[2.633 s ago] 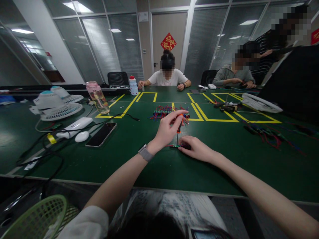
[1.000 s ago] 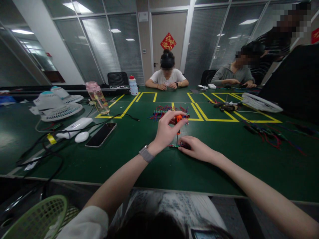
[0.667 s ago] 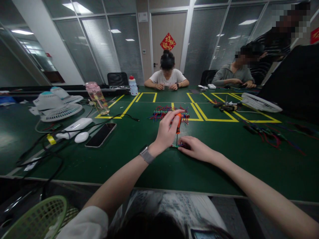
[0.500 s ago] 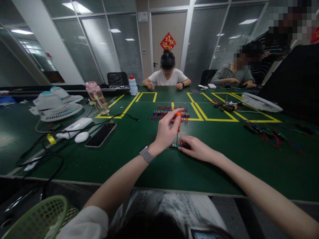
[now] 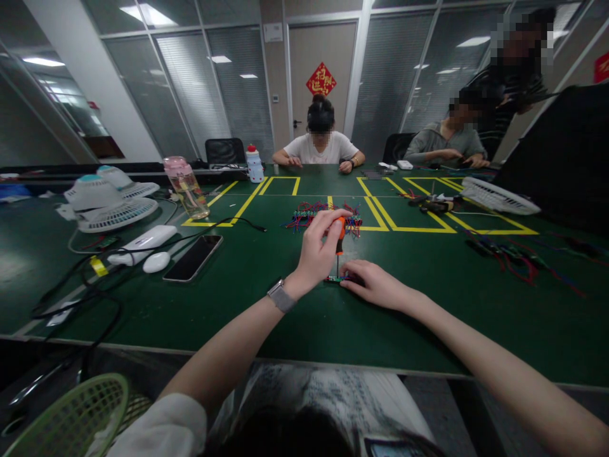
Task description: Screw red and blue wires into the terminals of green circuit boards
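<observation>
My left hand (image 5: 320, 249) is closed round the orange and black handle of a screwdriver (image 5: 340, 238), held upright. Its thin shaft points down onto a small green circuit board (image 5: 334, 279) lying on the green table. Low on the table, my right hand (image 5: 373, 282) pinches the board's right end, where dark wires show between the fingers; the fingertips partly hide that end. Just beyond my left hand lies a cluster of small boards with red and blue wires (image 5: 304, 216), partly covered by the hand.
To the left are a phone (image 5: 193, 258), a white mouse (image 5: 156, 262), black cables, white fans (image 5: 111, 209) and a pink-lided bottle (image 5: 186, 187). More wired boards (image 5: 509, 254) lie at right, near a white keyboard-like object (image 5: 499, 195). Several people are across the table.
The screwdriver handle has turned in my left hand, now showing a black side. My right hand and the board stay put. Across the table, a person's hand has lowered to the tabletop.
</observation>
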A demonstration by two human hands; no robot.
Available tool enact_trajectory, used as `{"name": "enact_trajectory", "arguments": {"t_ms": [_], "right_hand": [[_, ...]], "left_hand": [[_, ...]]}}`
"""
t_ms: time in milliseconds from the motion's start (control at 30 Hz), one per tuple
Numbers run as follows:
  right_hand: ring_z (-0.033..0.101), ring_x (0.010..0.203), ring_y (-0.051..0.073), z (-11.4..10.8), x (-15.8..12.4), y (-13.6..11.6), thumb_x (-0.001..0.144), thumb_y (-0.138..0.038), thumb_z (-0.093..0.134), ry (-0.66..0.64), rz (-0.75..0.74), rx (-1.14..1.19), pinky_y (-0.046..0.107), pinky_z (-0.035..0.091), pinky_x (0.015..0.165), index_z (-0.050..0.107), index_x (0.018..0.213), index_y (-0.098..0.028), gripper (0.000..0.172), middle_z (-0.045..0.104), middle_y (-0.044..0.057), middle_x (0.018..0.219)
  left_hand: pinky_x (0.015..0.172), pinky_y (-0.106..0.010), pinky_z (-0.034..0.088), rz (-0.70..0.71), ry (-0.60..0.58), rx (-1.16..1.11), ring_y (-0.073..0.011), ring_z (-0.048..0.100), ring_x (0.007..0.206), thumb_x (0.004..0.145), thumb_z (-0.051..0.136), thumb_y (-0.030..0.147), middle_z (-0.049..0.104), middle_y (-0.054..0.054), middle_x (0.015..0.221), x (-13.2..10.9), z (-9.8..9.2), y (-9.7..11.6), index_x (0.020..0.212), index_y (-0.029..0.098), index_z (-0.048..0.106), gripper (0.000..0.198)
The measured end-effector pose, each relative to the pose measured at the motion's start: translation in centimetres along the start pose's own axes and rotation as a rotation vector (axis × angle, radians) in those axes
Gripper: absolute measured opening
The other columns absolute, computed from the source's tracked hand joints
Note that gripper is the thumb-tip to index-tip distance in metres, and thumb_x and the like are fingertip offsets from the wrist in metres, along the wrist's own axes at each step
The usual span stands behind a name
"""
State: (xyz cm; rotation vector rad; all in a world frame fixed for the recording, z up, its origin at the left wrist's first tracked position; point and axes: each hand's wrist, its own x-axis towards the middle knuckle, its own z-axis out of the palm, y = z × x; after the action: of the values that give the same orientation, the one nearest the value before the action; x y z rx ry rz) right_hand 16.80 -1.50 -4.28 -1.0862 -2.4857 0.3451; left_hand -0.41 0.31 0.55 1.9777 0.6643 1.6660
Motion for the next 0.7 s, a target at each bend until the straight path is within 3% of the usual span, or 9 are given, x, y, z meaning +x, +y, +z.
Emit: {"name": "enact_trajectory", "arguments": {"t_ms": [167,433,600,700], "right_hand": [[0.056,0.075,0.019,0.09,-0.01,0.02,0.092,-0.023,0.055,0.000,-0.003,-0.017,0.030,0.043,0.070,0.056,0.091,-0.018,0.005,0.061,0.005,0.083],[0.055,0.073,0.018,0.05,0.01,0.09,0.091,-0.024,0.055,0.000,-0.005,-0.004,0.028,0.042,0.068,0.056,0.089,-0.019,0.006,0.060,0.004,0.081],[0.055,0.073,0.018,0.06,0.01,0.08,0.091,-0.023,0.055,-0.005,0.000,-0.013,0.028,0.042,0.067,0.055,0.089,-0.019,0.005,0.060,0.004,0.081],[0.055,0.073,0.018,0.06,0.00,0.08,0.091,-0.023,0.055,-0.007,0.001,-0.013,0.028,0.042,0.068,0.056,0.089,-0.019,0.005,0.060,0.004,0.082]], "left_hand": [[0.080,-0.028,0.052,-0.011,-0.011,-0.024,-0.0159,0.063,0.093,0.099,0.043,0.029,0.065,-0.006,0.106,-0.04,-0.01,-0.05,0.111,0.021,0.063,0.025],[0.072,-0.024,0.051,0.026,0.012,0.063,-0.0158,0.060,0.091,0.094,0.054,0.031,0.060,-0.005,0.097,0.02,0.10,0.28,0.099,0.022,0.067,0.017],[0.081,-0.028,0.053,-0.009,-0.013,0.005,-0.0167,0.062,0.098,0.099,0.041,0.029,0.063,-0.007,0.111,0.03,0.00,0.04,0.110,0.021,0.064,0.026],[0.079,-0.028,0.055,-0.042,-0.025,-0.062,-0.0165,0.064,0.097,0.100,0.040,0.029,0.062,-0.007,0.118,-0.04,0.11,-0.26,0.115,0.021,0.062,0.028]]}}
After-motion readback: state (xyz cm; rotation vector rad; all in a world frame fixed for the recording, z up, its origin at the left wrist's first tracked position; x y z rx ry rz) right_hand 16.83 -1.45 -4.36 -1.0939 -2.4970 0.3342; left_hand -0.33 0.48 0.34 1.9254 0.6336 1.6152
